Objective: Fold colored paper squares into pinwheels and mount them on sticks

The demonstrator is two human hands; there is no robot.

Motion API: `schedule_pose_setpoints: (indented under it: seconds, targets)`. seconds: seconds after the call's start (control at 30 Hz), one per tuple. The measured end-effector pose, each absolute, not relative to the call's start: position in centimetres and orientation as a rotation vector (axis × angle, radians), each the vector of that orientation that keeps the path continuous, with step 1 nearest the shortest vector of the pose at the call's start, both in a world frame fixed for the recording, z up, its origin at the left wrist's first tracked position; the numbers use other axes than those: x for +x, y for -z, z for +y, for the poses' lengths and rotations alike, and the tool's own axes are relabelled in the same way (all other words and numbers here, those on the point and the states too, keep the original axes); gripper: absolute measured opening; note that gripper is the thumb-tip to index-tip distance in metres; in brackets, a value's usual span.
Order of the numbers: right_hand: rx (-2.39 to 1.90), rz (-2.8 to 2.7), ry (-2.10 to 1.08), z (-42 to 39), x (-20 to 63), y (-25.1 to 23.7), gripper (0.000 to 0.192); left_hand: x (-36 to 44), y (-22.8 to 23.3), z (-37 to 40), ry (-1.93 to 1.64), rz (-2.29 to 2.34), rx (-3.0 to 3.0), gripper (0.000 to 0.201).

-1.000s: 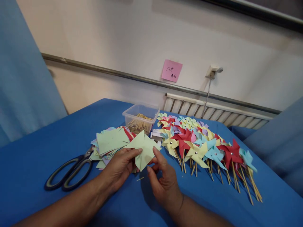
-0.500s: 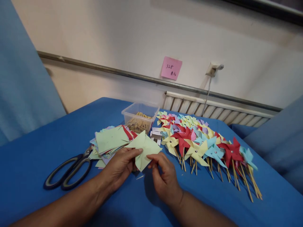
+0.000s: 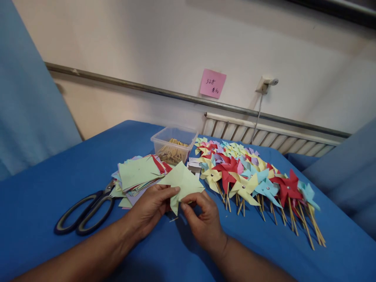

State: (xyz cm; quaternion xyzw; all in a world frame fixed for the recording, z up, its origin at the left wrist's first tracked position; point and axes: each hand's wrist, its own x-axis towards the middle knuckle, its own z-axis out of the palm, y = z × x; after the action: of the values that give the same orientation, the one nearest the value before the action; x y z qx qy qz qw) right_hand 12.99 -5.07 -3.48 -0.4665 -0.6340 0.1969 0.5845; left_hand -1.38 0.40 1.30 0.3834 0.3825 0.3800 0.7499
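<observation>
Paper: one corner toward box, long axis indistinct; finger-pinched by left hand and right hand; pile left, pinwheels right.

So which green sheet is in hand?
The green sheet held up between the left hand and right hand; the other green ones lie in the pile beyond the left hand.

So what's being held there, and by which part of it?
A pale green paper: the left hand grips its near left side, and the right hand pinches its near right edge.
</observation>
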Motion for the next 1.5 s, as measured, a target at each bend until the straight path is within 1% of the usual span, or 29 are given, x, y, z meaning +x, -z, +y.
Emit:
schedule_pose_setpoints:
  seconds: [0.1,0.33,0.6,1.2,1.5]
  targets:
    - [-1.126,-1.415,-0.509,-4.9,12.9,3.4,0.006,-1.2,-1.1,0.4,-0.832,0.884,0.845,0.018]
    - [-1.166,-1.191,-0.696,-3.9,12.9,4.1,0.018,-1.0,-0.8,0.4,-0.806,0.935,0.904,0.016]
    - [-1.166,-1.182,-0.656,-3.5,13.0,4.2,0.021,-1.2,-0.5,0.4,-0.780,0.970,0.991,0.014]
    - [-1.147,-1.135,-0.723,-3.5,12.8,4.6,0.025,-1.2,0.0,0.4,-0.764,1.048,0.994,0.017]
    - [-1.135,-1.121,-0.738,-3.5,12.7,4.8,0.021,-1.1,-0.1,0.4,-0.774,1.050,1.012,0.018]
